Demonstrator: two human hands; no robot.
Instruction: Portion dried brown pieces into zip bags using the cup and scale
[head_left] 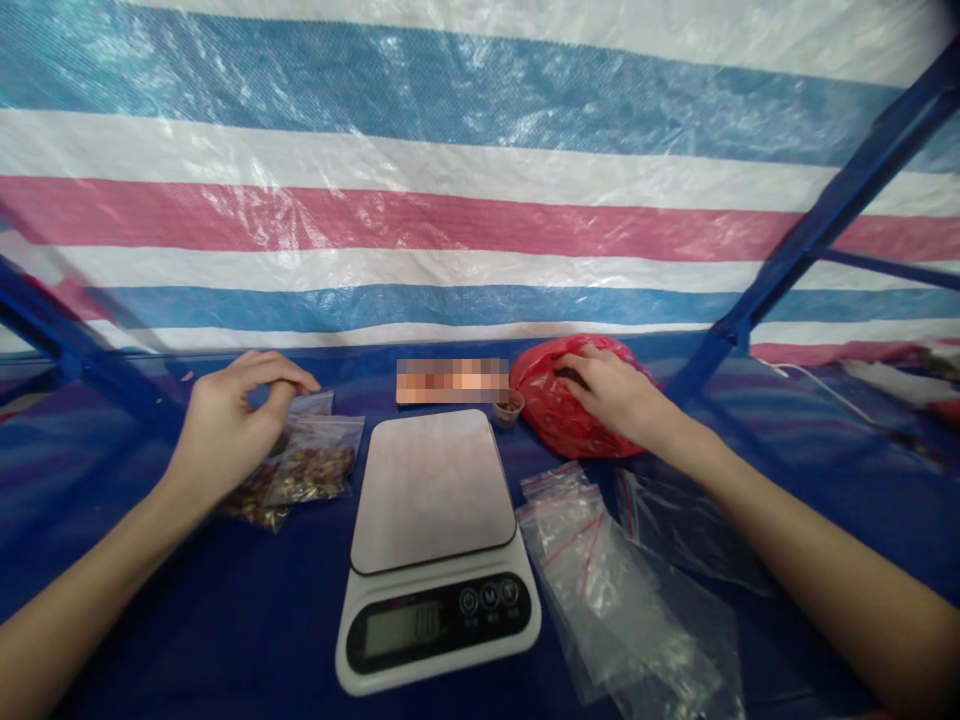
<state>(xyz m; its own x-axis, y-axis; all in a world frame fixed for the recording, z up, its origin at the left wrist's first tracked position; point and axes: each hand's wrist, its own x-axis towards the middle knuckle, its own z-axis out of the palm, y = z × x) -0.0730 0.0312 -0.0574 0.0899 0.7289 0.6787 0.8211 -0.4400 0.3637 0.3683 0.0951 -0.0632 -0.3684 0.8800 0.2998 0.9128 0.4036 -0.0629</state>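
Observation:
My left hand (236,420) is closed in a pinch at the top edge of a clear zip-lock bag (313,403). Just in front lies another zip-lock bag (311,470) filled with small brown pieces, and more such pieces show in a bag under my hand. On the right, my right hand (604,385) reaches over a red plastic bag (555,425) with its fingers curled in at a dark spot; what they grip is hidden. Between my hands stands a white kitchen scale (435,500), its plate bare and its display (405,630) seeming to read 0.0.
A small clear cup (507,408) with brown bits stands beside the red bag, next to a pixelated flat item (450,382). Flat clear zip-lock bags (600,580) lie right of the scale. Blue frame bars (795,250) and a striped tarp (450,220) enclose the blue surface.

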